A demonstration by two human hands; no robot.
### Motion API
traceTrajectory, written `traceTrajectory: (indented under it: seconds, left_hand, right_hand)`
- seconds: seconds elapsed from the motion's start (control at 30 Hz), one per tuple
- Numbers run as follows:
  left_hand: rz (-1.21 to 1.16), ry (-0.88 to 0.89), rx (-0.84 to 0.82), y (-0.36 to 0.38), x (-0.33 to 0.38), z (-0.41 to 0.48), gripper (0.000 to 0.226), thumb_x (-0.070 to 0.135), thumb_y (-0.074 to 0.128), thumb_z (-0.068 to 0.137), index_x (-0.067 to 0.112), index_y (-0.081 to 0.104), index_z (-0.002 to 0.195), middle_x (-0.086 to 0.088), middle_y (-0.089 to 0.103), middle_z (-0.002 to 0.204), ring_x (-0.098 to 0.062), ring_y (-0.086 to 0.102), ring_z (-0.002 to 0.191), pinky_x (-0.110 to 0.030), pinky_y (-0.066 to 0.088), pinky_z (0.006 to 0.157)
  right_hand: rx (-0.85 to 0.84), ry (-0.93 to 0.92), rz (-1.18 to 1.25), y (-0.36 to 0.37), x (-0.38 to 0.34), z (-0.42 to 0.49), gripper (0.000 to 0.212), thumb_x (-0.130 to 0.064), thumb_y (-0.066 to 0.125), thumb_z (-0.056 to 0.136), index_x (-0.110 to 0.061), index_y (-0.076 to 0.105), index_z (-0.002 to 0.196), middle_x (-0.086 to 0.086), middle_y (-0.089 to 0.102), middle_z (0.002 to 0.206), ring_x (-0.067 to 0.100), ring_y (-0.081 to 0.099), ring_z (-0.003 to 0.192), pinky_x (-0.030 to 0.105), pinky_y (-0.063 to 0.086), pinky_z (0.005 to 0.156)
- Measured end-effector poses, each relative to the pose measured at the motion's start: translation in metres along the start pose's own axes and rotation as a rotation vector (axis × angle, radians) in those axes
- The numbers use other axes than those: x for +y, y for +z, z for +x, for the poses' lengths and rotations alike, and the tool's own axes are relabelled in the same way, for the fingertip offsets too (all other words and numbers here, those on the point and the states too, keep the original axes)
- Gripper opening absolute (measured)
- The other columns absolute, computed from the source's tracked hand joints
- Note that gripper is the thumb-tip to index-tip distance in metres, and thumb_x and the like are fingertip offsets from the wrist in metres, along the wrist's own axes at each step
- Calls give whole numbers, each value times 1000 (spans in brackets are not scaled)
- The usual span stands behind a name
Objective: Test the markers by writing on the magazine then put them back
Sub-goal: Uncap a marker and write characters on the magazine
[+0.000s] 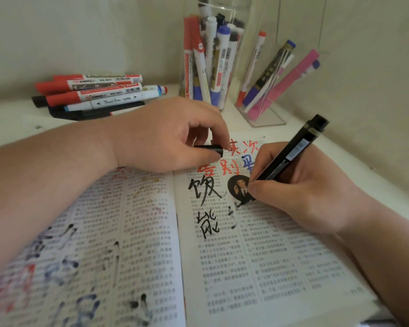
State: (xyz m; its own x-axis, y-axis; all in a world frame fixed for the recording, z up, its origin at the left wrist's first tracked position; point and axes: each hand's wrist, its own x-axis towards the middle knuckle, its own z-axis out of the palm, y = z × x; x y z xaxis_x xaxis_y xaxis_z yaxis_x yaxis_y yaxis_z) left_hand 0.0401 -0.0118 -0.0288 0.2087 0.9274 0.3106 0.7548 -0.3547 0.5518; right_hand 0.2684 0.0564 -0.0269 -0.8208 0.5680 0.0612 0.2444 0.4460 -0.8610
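Loose markers (97, 93) behind magazine (257, 267), left of two marker holders (213, 55).

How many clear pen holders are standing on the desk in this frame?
2. A tall clear jar, packed full, stands at the back centre; a lower clear holder sits just right of it. No others show.

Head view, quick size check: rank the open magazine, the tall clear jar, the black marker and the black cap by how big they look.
Magazine, by far.
Tall clear jar, then black marker: similar length, the jar wider, but the marker sits nearer the camera, so unsure.
Black cap, smallest.
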Motion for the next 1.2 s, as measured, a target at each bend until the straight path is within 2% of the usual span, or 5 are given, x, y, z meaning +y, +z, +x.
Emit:
traceTrajectory:
  seconds: [0.23,0.43,0.8,1.07,1.2]
  left_hand:
    - [-152,-71,44,-1,-1,-1,25,18,86,77,18,62,86,0,71,90,-19,70,83,-44,58,82]
    - [-218,-93,9,1,-3,-2,35,15,88,76,24,66,103,5,69,89,-23,65,74,-50,56,74]
    - [-108,-85,-7,-1,-4,-3,25,20,79,77,20,54,78,4,70,88,-21,69,84,-50,56,79]
    - [-71,-111,2,0,-6,-1,24,32,69,94,33,68,117,16,69,91,-5,58,78,-19,46,74]
    - [-85,-117,-2,1,-6,0,33,35,75,88,40,66,119,16,70,99,-13,64,84,-32,53,83]
  right_hand:
    - [-85,14,52,-4,0,-2,6,-11,71,72,-7,67,70,-8,54,51,3,46,45,13,36,46]
    - [-35,21,28,-4,1,-1,8,-9,68,69,-4,63,69,-5,50,49,5,42,44,15,33,44]
    - [-111,-29,76,-5,4,-2,5,-9,73,73,-7,69,72,-3,57,54,6,49,48,16,38,48]
    - [-187,-26,53,-8,2,-3,6,0,66,68,0,60,67,-3,47,48,6,40,43,16,32,44]
    - [-153,-38,-4,-8,5,-1,8,-3,64,68,0,56,66,-3,44,49,8,39,44,17,32,45]
